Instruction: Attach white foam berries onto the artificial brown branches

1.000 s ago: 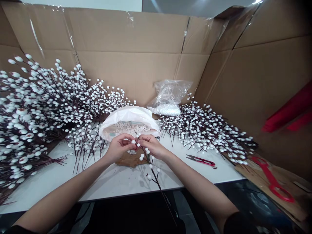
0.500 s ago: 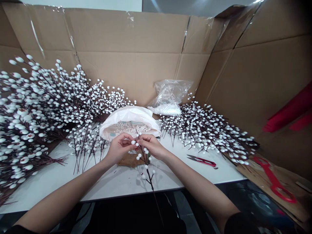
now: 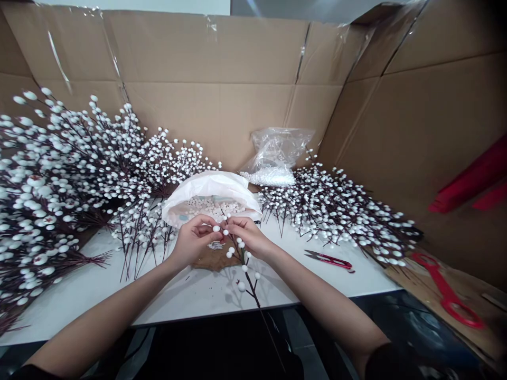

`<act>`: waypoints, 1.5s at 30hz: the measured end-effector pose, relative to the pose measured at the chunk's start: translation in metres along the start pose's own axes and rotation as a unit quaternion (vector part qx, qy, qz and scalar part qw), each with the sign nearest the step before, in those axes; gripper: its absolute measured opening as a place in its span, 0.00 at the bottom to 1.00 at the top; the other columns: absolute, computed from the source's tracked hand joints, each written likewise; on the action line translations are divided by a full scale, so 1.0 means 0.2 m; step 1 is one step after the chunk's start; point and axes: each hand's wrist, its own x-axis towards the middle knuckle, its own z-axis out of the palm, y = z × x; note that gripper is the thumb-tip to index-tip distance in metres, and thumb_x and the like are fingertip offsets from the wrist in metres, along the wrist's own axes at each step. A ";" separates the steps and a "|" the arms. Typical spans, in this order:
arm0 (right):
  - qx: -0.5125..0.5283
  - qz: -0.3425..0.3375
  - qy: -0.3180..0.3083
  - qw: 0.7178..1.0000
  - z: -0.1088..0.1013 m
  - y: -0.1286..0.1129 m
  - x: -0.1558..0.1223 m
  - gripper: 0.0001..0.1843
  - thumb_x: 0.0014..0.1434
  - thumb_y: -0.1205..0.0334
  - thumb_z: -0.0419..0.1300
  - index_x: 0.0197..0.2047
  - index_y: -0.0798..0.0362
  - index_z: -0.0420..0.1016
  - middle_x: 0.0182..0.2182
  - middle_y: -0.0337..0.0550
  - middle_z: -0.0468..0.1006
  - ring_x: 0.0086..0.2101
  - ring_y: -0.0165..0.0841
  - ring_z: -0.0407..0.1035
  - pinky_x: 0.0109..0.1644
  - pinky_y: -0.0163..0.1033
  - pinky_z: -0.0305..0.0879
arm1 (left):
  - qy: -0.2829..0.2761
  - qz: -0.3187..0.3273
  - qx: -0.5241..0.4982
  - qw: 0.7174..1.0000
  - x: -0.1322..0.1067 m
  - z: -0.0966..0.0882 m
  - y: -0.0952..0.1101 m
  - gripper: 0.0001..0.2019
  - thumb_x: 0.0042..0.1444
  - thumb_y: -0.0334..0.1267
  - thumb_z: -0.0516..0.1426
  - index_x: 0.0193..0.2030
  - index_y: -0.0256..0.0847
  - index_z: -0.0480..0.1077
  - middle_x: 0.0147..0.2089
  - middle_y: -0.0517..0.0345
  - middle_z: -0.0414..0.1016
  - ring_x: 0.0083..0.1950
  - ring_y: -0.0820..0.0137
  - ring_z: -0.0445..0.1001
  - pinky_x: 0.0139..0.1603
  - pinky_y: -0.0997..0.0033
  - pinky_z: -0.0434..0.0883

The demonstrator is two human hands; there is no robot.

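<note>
Between my two hands hangs an artificial berry stem (image 3: 251, 285), brown with white berries, its lower end slanting down past the table edge. The fingers of my right hand (image 3: 249, 236) are closed around its upper part. My left hand (image 3: 194, 240) pinches a white berry (image 3: 216, 229) close to the stem's tip; whether that berry is attached to the stem I cannot tell. Just behind the hands lies an open white bag (image 3: 214, 184) with many loose white berries (image 3: 216, 205) inside. Below the hands a brown piece (image 3: 214, 259) rests on the table.
Bunches of white-berry stems (image 3: 75, 174) fill the left side, and another pile (image 3: 340, 211) lies at right. A clear plastic bag (image 3: 277, 158) of white beads stands behind. Red thread snips (image 3: 330, 260) lie on the white table (image 3: 166, 301). Cardboard walls (image 3: 178, 105) enclose the back and right.
The stem's lower end has swung to the right. Both hands stay at nearly the same place, with fingers still closed near its top.
</note>
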 end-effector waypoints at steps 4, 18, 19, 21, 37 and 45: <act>-0.002 -0.001 -0.009 1.000 0.00 0.00 0.00 0.13 0.52 0.62 0.61 0.21 0.55 0.64 0.25 0.35 0.66 0.26 0.27 0.62 0.32 0.34 0.56 | -0.009 -0.006 -0.006 1.000 0.00 -0.01 0.00 0.12 0.45 0.35 0.66 0.35 0.38 0.68 0.29 0.58 0.79 0.31 0.68 0.79 0.35 0.70 0.75; -0.013 0.008 0.001 1.000 0.00 0.00 0.00 0.12 0.52 0.63 0.61 0.21 0.55 0.65 0.24 0.34 0.68 0.26 0.26 0.62 0.32 0.33 0.56 | -0.012 0.003 -0.013 1.000 0.01 -0.01 -0.01 0.11 0.45 0.34 0.66 0.34 0.37 0.70 0.29 0.59 0.79 0.30 0.69 0.79 0.34 0.71 0.76; -0.011 0.008 0.000 1.000 0.00 0.00 0.00 0.12 0.51 0.63 0.61 0.21 0.55 0.65 0.23 0.34 0.68 0.25 0.26 0.62 0.31 0.32 0.56 | -0.012 0.003 -0.014 1.000 0.01 -0.01 -0.01 0.11 0.45 0.34 0.66 0.34 0.37 0.70 0.29 0.59 0.79 0.30 0.69 0.79 0.34 0.71 0.76; -0.006 0.010 -0.001 1.000 0.00 0.00 0.00 0.12 0.51 0.63 0.61 0.20 0.55 0.65 0.23 0.34 0.67 0.25 0.26 0.62 0.31 0.32 0.55 | -0.012 0.000 -0.019 1.000 0.01 0.00 -0.01 0.11 0.45 0.34 0.66 0.34 0.37 0.70 0.30 0.59 0.79 0.31 0.69 0.79 0.34 0.71 0.77; -0.019 0.032 -0.010 0.999 0.00 -0.02 -0.01 0.12 0.51 0.60 0.62 0.21 0.55 0.67 0.22 0.34 0.68 0.24 0.25 0.61 0.30 0.32 0.54 | -0.016 -0.003 -0.021 1.000 0.01 -0.01 -0.01 0.12 0.43 0.36 0.67 0.33 0.36 0.70 0.29 0.57 0.79 0.30 0.67 0.79 0.34 0.67 0.77; 0.033 0.038 -0.001 0.999 0.00 -0.03 -0.01 0.10 0.50 0.61 0.63 0.22 0.55 0.69 0.23 0.35 0.70 0.24 0.27 0.65 0.30 0.33 0.60 | 0.000 -0.024 -0.036 0.999 0.01 0.00 -0.01 0.12 0.45 0.37 0.66 0.35 0.37 0.70 0.30 0.58 0.78 0.30 0.69 0.78 0.36 0.68 0.77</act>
